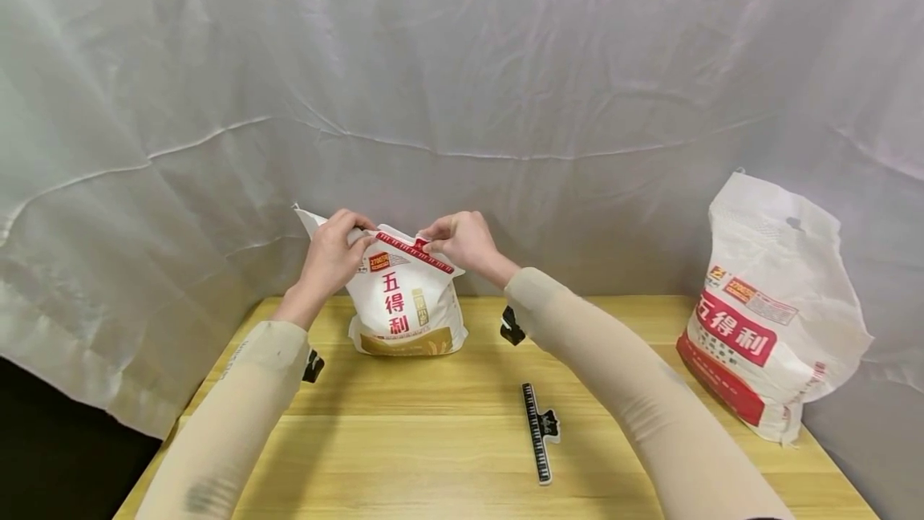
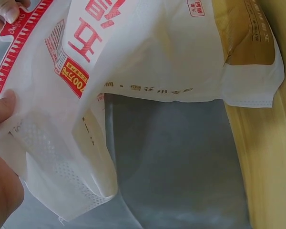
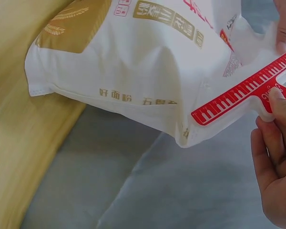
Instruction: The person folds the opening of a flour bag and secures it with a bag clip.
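A white flour bag (image 1: pixel 374 299) with red lettering and a gold base band stands at the back of the table. Across its folded top lies a red clip (image 1: pixel 399 245) with a piano-key pattern, slanting down to the right. My left hand (image 1: pixel 332 257) pinches the bag's top edge beside the clip's left end; the loose corner of the bag sticks out past that hand. With thumb and fingers, my right hand (image 1: pixel 465 241) pinches the clip's handle tab, clearly visible in the right wrist view on the red clip (image 3: pixel 243 90).
A black clip (image 1: pixel 536 432) of the same shape lies on the wooden table (image 1: pixel 404 440) toward the front. At the right edge stands a second white flour bag (image 1: pixel 787 263) with a red band. Grey cloth (image 1: pixel 505 87) hangs behind and around the table.
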Motion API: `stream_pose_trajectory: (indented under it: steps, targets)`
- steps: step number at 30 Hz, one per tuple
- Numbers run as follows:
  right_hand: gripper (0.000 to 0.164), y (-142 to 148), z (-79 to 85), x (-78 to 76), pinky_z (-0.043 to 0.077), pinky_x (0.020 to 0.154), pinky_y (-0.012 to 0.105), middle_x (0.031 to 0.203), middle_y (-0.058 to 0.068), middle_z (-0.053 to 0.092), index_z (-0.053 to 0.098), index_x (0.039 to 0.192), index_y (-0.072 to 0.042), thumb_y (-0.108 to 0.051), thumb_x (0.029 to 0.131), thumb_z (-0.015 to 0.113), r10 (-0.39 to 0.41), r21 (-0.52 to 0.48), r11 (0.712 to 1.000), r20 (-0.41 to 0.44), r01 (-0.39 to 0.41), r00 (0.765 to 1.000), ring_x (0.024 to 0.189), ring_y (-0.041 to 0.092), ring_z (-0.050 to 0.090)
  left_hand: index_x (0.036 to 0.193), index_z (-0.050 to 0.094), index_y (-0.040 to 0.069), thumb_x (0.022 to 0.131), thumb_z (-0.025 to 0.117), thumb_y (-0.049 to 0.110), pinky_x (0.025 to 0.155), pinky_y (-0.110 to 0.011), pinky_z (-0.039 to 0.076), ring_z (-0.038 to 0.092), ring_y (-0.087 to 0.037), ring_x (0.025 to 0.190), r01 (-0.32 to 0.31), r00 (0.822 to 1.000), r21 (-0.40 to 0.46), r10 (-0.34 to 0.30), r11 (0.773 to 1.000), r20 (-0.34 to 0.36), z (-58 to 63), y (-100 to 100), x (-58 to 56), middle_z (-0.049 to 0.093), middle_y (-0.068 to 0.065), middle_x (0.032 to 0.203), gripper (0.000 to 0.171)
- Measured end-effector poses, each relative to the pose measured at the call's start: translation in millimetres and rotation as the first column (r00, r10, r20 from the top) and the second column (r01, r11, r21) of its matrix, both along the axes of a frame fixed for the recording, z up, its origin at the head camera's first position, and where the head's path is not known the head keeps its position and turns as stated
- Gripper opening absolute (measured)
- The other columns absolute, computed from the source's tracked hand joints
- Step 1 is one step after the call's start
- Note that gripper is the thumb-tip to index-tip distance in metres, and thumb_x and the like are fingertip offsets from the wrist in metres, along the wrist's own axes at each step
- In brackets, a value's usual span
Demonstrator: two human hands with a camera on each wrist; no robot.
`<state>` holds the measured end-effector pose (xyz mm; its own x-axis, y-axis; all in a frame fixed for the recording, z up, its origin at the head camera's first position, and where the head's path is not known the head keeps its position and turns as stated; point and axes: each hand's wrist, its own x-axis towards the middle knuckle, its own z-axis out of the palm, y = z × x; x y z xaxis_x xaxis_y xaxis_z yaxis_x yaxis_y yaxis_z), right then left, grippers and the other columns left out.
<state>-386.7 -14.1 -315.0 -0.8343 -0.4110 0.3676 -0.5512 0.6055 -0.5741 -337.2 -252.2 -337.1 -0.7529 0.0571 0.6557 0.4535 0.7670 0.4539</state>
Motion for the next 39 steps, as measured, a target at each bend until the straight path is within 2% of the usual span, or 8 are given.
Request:
stream_pose_trajectory:
  steps: [10,18,22,27,33,39]
  targets:
    - [0.017,-1.1,-5.1,-1.5,0.054,0.09,0.032,0.101,-0.004,0.08,0.083,0.102,-0.019,-0.018,0.085,0.087,-0.006,0.023,1.0,-0.011,0.006,1.0,0.089,0.012,0.074,0.107,0.07,0.001,0.098,0.069,0.002,0.095,-0.05,0.055,0.065,-0.036,0.107,0.0,1.0,0.003,0.0,1.0,-0.007,-1.1,1.4,1.0,0.067,-0.015,0.108,0.01]
    - [0.018,-5.8,-9.1,-2.0,0.052,0.088,0.032,0.101,-0.005,0.08,0.083,0.104,-0.021,-0.021,0.086,0.086,0.01,0.069,0.998,-0.053,-0.007,0.999,0.089,0.013,0.072,0.104,0.07,-0.001,0.098,0.069,0.001,0.08,-0.046,0.057,0.066,-0.035,0.093,0.004,0.999,-0.002,-0.004,1.0,-0.043,-1.5,3.1,1.8,0.067,-0.017,0.104,0.007]
    - [0.019,-7.9,-9.3,-2.5,0.051,0.086,0.032,0.1,-0.005,0.08,0.083,0.105,-0.021,-0.022,0.087,0.086,0.017,0.084,0.996,-0.073,-0.011,0.997,0.088,0.013,0.071,0.104,0.071,0.0,0.098,0.069,0.004,0.079,-0.045,0.056,0.065,-0.034,0.091,-0.004,0.999,0.002,0.004,1.0,-0.046,-1.0,3.3,1.9,0.067,-0.017,0.103,0.007]
    - [0.024,-9.7,-8.7,-2.0,0.052,0.089,0.032,0.104,-0.004,0.08,0.082,0.11,-0.02,-0.023,0.086,0.086,0.008,0.072,0.997,-0.042,-0.005,0.999,0.091,0.014,0.071,0.105,0.07,0.0,0.098,0.069,0.005,0.083,-0.047,0.057,0.066,-0.035,0.094,-0.022,0.999,0.007,0.022,1.0,-0.05,-2.5,1.2,0.7,0.067,-0.016,0.104,0.008]
    - [0.031,-10.6,-12.8,0.4,0.058,0.09,0.031,0.117,0.002,0.078,0.078,0.12,-0.016,-0.018,0.089,0.084,0.018,0.02,1.0,0.015,-0.018,1.0,0.102,0.018,0.072,0.105,0.07,0.0,0.098,0.07,0.005,0.082,-0.046,0.058,0.066,-0.033,0.093,-0.005,0.997,0.005,0.005,1.0,-0.073,-4.4,-2.1,0.7,0.067,-0.015,0.103,0.009]
    - [0.036,-8.6,-17.0,4.6,0.06,0.087,0.029,0.124,0.005,0.075,0.075,0.125,-0.015,-0.017,0.09,0.083,0.053,-0.036,0.998,0.031,-0.052,0.998,0.097,0.018,0.074,0.105,0.07,0.001,0.097,0.07,0.002,0.084,-0.046,0.058,0.066,-0.033,0.095,0.017,0.996,-0.002,-0.018,1.0,-0.093,-5.7,-4.0,1.7,0.066,-0.015,0.104,0.009]
